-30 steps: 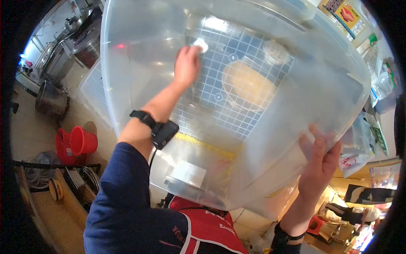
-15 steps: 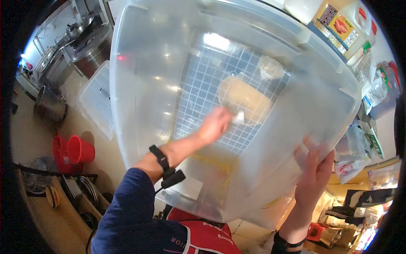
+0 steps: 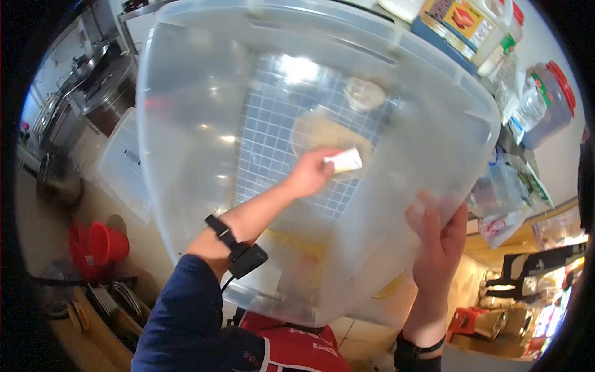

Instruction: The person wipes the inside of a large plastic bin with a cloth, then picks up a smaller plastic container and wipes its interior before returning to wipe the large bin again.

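A large translucent plastic storage box (image 3: 186, 118) fills the middle of the view, with its inside facing me. My left hand (image 3: 312, 172) reaches into it, closed on a small white rectangular piece, card-like in look (image 3: 345, 160). Under that piece lies a flat beige mass (image 3: 313, 133), partly covered by the hand. A small clear round tub (image 3: 364, 94) is above and to the right of it. Both lie over a blue-grey surface with a white grid (image 3: 263, 133). My right hand (image 3: 437, 242) grips the box's right side; some fingers look hazy through the plastic.
A large jug with a yellow label (image 3: 462, 25), a red-lidded jar (image 3: 551, 102) and plastic bags (image 3: 505, 192) stand on the right. A clear lid (image 3: 127, 164) leans at left, above red buckets (image 3: 105, 243). Big metal pots (image 3: 111, 93) stand further back.
The view has shifted, so the box appears further left. The white piece in my left hand now shows its broad face more fully. My right hand stays on the box's side.
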Tool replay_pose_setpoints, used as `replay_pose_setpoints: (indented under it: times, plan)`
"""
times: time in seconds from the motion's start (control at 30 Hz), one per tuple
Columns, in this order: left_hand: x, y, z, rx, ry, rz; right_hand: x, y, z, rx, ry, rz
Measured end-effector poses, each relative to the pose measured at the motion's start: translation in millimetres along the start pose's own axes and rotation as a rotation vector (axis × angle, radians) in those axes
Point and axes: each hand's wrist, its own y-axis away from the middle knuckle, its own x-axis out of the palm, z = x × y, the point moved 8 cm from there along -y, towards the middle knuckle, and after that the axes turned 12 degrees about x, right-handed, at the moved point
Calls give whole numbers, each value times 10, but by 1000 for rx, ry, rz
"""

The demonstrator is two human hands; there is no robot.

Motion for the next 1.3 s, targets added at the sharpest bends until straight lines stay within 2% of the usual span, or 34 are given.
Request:
replay_pose_setpoints:
  times: [0.07,0.1,0.17,0.53,0.73,0.8,0.9,1.03,1.13,1.2,1.23,1.3]
  plan:
    - [94,221,274,-693,770,-211,0,-14,31,24,-1,-38]
    - [53,225,203,-703,773,-203,4,-19,48,30,1,-50]
    - [36,276,134,-807,1037,-299,9,-20,51,18,17,-58]
    - [35,326,150,-836,1058,-332,75,43,46,4,-54,-8]
    - [132,363,122,-887,1012,-270,67,66,90,-24,-38,-36]
    - [123,353,82,-872,908,-240,60,67,53,-49,101,39]
    - [161,354,164,-750,800,-231,51,72,34,-22,106,46]
    - [168,336,74,-720,808,-227,16,67,-28,-26,114,37]
    - [213,374,29,-826,883,-178,61,60,37,-63,132,13]
    - [150,359,-30,-867,786,-161,80,61,51,-78,153,10]
    - [149,368,-1,-866,795,-171,98,64,59,-81,163,17]
    - [191,304,35,-816,1018,-231,79,54,38,-23,137,-13]
